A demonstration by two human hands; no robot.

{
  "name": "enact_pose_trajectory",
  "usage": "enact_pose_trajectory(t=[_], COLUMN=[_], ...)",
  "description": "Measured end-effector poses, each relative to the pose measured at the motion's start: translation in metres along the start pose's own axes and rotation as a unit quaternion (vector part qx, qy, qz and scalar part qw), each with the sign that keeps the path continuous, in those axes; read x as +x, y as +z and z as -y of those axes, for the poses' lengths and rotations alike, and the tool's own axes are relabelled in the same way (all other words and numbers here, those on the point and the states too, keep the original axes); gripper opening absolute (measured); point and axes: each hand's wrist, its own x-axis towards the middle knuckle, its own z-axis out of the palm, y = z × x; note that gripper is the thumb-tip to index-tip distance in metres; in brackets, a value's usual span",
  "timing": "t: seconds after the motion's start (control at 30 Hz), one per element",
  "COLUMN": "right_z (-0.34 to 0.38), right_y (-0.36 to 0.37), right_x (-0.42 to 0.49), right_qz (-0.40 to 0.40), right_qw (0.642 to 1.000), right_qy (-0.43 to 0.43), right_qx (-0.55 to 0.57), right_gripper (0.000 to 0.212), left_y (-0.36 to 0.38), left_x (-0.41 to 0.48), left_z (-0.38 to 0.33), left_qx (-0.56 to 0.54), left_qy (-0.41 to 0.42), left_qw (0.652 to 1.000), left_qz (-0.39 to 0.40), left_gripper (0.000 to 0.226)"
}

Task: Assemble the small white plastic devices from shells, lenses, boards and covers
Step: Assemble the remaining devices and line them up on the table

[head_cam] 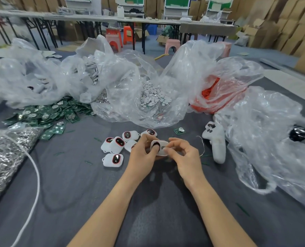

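Observation:
A small white shell (160, 147) with a dark oval lens is held above the grey table between both hands. My left hand (143, 152) grips its left end, thumb beside the lens. My right hand (181, 152) pinches its right end with thumb and forefinger. Several assembled white devices (116, 145) with dark red-rimmed lenses lie in a cluster just left of my hands. Green circuit boards (46, 114) are heaped at the left. A single board (179, 130) lies behind my hands. Small white round discs (154, 97) fill a clear bag at the centre.
Crumpled clear plastic bags (265, 125) crowd the back and right; one holds orange parts (210, 93). A white game controller (215, 141) lies right of my hands. A pile of metal rings (4, 157) and a white cord (35, 175) are at the left.

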Motion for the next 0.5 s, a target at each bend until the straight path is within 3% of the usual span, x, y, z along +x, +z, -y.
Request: enact_pose_trajectory(t=[0.23,0.5], right_z=[0.0013,0.0043], right_y=[-0.0024,-0.0051], right_x=[-0.0001,-0.0022], right_qz=[-0.003,-0.009], right_qw=[1.000,1.000], right_qy=[0.000,-0.005], right_qx=[-0.028,-0.025], right_gripper=[0.013,0.019], left_y=[0.0026,0.0055], left_x=[-0.0024,-0.0034], left_z=[0.0012,-0.0035], left_qx=[0.072,0.159], left_qy=[0.038,0.079], left_qw=[0.996,0.983], left_qz=[0.022,0.036], left_gripper=[0.016,0.015])
